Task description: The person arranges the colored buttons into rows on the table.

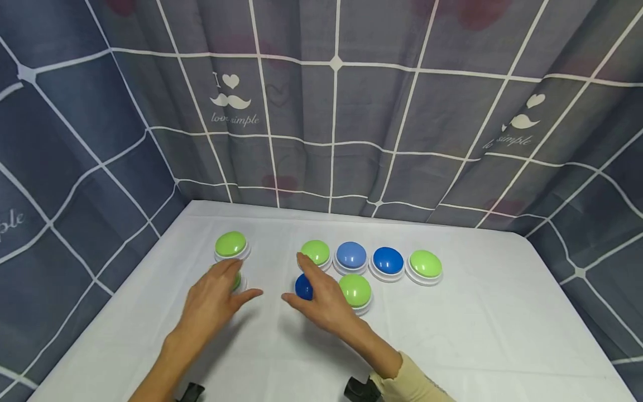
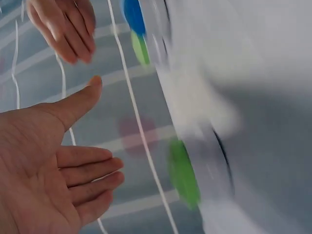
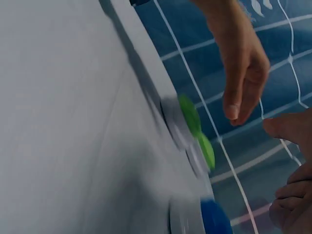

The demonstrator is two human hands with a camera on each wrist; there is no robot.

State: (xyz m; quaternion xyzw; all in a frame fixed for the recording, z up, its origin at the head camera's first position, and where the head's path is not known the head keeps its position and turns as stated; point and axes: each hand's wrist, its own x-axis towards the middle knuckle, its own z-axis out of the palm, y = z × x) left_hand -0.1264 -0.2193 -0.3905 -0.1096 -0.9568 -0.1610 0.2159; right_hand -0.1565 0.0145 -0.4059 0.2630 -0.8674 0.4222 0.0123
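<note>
My left hand (image 1: 208, 304) hovers over the left of the table, fingers extended and thumb out, holding nothing. Under it a green push button (image 1: 236, 282) is mostly hidden; a second green button (image 1: 230, 244) sits just behind. My right hand (image 1: 326, 298), also holding nothing, is above a dark blue button (image 1: 303, 287) that it partly covers. Close to that hand are a green button (image 1: 355, 290) in front and another green button (image 1: 315, 252) behind. In the left wrist view, the left palm (image 2: 29, 170) is apart from a blurred green button (image 2: 183, 174).
To the right, the back row continues with a light blue button (image 1: 351, 255), a dark blue button (image 1: 388, 261) and a green button (image 1: 425, 263), all on white bases. A white cloth covers the table (image 1: 482, 324). Grey checked curtains (image 1: 301, 100) surround its back and sides.
</note>
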